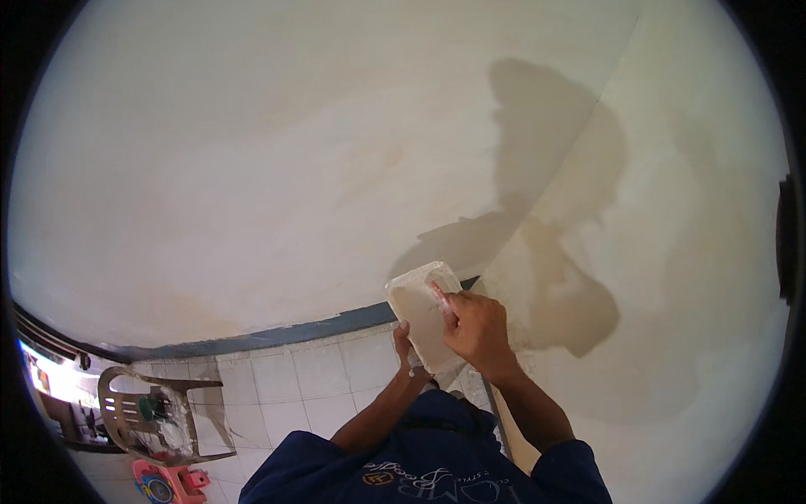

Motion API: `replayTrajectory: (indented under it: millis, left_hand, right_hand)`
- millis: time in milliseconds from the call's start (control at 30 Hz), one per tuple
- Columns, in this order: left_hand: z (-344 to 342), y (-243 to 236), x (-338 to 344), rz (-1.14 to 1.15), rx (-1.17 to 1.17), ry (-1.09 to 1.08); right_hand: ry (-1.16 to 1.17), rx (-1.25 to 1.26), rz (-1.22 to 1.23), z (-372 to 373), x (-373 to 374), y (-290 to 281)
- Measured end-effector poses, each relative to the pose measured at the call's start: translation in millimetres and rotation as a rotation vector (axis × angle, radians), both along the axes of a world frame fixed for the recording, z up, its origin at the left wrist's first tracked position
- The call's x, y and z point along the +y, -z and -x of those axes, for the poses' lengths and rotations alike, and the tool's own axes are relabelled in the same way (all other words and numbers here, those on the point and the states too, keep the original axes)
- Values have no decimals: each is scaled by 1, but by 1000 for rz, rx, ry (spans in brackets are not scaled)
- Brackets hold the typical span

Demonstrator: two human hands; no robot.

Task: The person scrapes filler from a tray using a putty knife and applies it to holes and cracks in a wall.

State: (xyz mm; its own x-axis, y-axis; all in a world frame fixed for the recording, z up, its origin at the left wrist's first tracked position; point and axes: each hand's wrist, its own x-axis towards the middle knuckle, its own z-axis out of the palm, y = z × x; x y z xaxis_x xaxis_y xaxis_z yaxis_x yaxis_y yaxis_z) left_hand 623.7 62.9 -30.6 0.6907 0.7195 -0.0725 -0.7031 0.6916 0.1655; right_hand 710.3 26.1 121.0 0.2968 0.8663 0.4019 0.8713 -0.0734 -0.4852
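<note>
In front of my body I hold a whitish, rounded rectangular tub [411, 273], tilted, with pale material inside. My left hand [405, 346] grips it from the left, with the thumb at its side and the other fingers mostly hidden. My right hand [480, 333] is closed on a thin tool with a reddish handle [438, 294], its index finger laid along it. The far end of this tool reaches into the tub's upper part; its exact kind cannot be made out.
Pale walls [252, 168] meet in a corner just beyond the tub, carrying my shadow. A blue-grey baseboard [277, 334] edges the white tiled floor [277, 382]. At the lower left stand a brown plastic chair [113, 403] with things on it and a pink toy-like object [180, 481].
</note>
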Motion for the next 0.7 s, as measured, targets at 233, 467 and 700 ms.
replayTrajectory:
  millis: [233,467,700]
  left_hand:
    - [-141,-19,-26,-46,1,19]
    - [-213,-6,-32,-38,-5,35]
    - [-229,-21,-31,-34,-65,41]
  right_hand:
    - [23,315,-77,-159,-30,-8]
    - [130,204,1,-249,-47,3]
    - [100,299,-87,-267,-52,-19]
